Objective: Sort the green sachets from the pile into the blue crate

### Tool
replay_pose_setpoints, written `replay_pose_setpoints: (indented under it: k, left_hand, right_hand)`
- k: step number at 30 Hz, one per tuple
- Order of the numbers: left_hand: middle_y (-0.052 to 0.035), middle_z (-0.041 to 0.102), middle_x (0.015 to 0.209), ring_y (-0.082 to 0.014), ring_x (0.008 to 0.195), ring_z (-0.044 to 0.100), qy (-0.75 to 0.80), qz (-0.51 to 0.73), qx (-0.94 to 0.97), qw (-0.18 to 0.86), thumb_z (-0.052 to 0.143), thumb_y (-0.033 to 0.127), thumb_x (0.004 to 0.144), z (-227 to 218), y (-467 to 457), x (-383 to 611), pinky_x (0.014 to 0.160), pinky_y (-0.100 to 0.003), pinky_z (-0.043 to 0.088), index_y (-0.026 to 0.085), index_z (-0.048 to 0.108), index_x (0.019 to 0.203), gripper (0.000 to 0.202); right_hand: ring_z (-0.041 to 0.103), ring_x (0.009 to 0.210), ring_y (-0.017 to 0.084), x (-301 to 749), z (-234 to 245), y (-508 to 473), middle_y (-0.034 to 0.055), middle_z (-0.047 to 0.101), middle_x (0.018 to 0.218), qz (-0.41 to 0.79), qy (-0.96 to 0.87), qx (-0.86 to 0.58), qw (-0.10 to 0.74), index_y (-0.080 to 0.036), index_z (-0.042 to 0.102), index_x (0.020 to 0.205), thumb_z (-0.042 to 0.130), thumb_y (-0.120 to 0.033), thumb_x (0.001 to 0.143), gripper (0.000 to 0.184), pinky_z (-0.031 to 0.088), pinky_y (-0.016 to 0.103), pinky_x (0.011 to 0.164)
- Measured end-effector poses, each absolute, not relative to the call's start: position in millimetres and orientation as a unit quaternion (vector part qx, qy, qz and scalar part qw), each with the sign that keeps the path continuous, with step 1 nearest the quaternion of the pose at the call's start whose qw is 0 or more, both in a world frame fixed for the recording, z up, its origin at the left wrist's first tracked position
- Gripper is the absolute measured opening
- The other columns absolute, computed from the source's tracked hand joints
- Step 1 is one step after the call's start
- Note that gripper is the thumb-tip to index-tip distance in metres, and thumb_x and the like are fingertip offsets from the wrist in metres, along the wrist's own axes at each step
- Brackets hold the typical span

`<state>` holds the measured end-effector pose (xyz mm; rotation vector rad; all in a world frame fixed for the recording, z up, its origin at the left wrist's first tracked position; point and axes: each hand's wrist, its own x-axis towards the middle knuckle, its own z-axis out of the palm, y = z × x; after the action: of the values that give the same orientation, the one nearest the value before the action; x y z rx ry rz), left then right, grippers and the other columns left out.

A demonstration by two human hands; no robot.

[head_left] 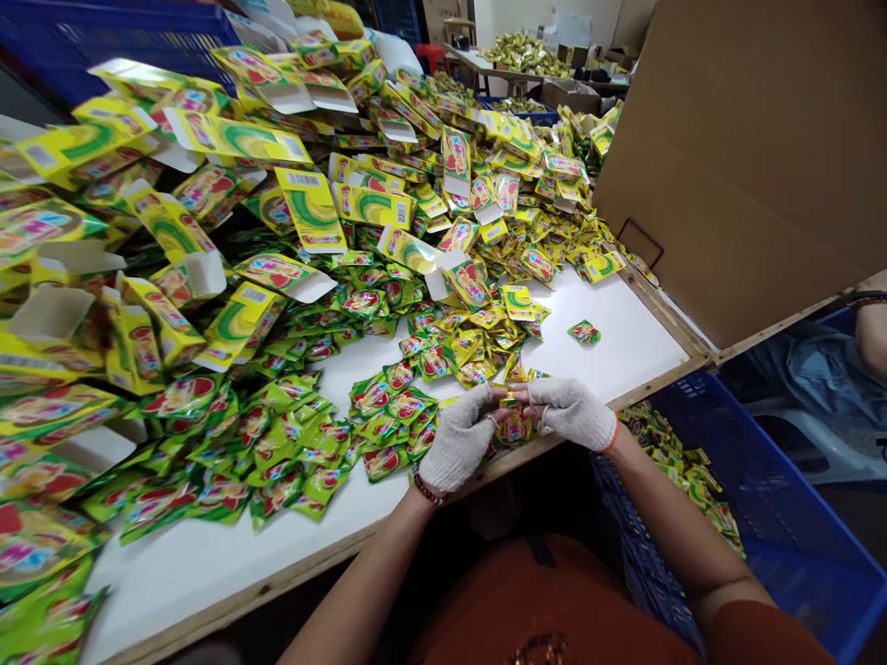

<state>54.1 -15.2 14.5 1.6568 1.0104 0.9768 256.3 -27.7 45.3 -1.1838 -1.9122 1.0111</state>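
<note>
Both of my hands wear white knit gloves with bare fingertips. My left hand (461, 439) and my right hand (572, 413) meet at the table's front edge, fingers closed around the top end of a small yellow candy box (514, 425) with a watermelon print. The fingertips partly cover the box's upper end, so I cannot tell whether its flap is closed. Just left of my left hand lie green candy packets (388, 411) with a red watermelon picture. Beyond my fingers is a small heap of yellow packets (478, 346). One green packet (584, 332) lies alone to the right.
A big pile of yellow cardboard boxes (236, 139), many with open ends, covers the white table (616, 309). A tall cardboard panel (755, 157) stands at the right. Below it, a blue crate (783, 545) holds filled boxes (686, 471). Another person's arm (871, 337) shows at the far right.
</note>
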Motion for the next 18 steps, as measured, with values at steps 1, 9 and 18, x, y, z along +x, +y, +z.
replay_pose_setpoints:
  k: [1,9,18]
  left_hand:
    - [-0.0042,0.074,0.097,-0.0201,0.092,0.068,0.412,0.391,0.686,0.454,0.059,0.027,0.083,17,-14,54,0.089,-0.037,0.054,0.02,0.068,0.098,0.019]
    - [-0.0076,0.071,0.11,-0.0211,0.099,0.067,0.403,0.403,0.684,0.456,0.056,0.031,0.087,23,1,56,0.088,-0.036,0.054,0.019,0.062,0.117,0.033]
    - [-0.0057,0.068,0.092,-0.0198,0.087,0.062,0.414,0.333,0.819,0.215,0.048,0.015,0.086,34,59,85,0.082,-0.033,0.049,0.019,0.066,0.092,0.02]
  right_hand:
    - [0.067,0.1,0.023,255,41,-28,0.0044,0.075,0.099,0.377,-0.728,-0.459,0.343,-0.023,0.077,0.099,0.06,-0.023,0.082,0.024,0.05,0.039,0.096]
    - [0.063,0.073,0.019,270,29,-38,0.005,0.069,0.083,0.427,-0.554,-0.533,0.476,-0.022,0.068,0.095,0.057,-0.055,0.085,0.036,0.053,0.032,0.068]
    - [0.065,0.066,0.014,320,39,26,0.0048,0.065,0.083,0.35,-0.523,-0.631,0.454,-0.019,0.057,0.1,0.036,-0.055,0.094,0.042,0.05,0.026,0.056]
